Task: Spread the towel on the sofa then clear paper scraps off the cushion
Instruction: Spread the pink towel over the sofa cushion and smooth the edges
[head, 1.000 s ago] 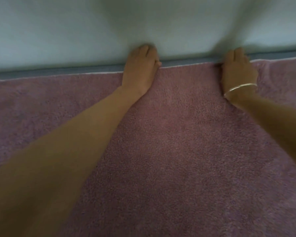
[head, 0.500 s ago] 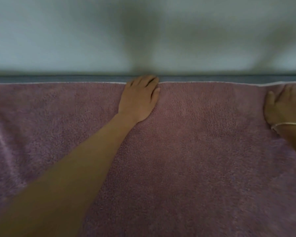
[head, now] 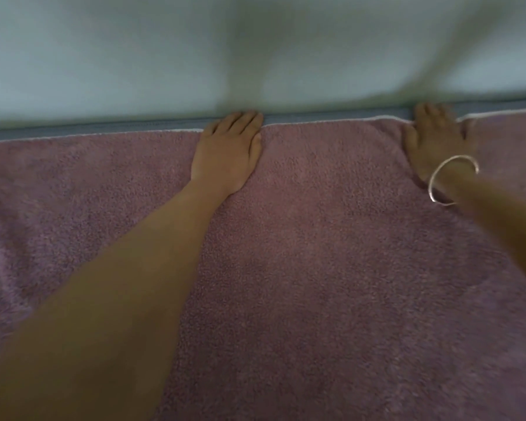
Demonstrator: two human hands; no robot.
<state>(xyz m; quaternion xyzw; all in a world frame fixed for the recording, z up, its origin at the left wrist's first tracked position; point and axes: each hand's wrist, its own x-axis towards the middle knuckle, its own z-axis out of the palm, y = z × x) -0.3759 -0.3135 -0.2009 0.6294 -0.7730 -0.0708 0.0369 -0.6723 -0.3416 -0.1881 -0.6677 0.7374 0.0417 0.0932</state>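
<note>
Hands, both bare, lie palm down at the far edge of a mauve terry towel (head: 331, 253) that is spread across the sofa seat and fills most of the view.

The left hand (head: 227, 150) has its fingers straight and close together. Their tips pass over the towel's white hem and touch the narrow blue-grey strip of sofa cushion (head: 104, 130) beyond it. Its grip is flat and wide, holding nothing, and the palm presses the cloth. The left forearm (head: 119, 284) stretches up to it diagonally from the lower left corner.

The right hand (head: 434, 144) lies further right along the same edge, with its fingers straight and slightly spread. The tips reach the blue-grey strip below the pale greenish-white sofa backrest (head: 104, 56). Its grip is likewise flat, with nothing in it. The hem rises a little on either side of this hand, with small folds beside it. A thin silver-coloured bangle (head: 451, 180) hangs loose round the right wrist.

Soft creases show in the towel at the far left.
</note>
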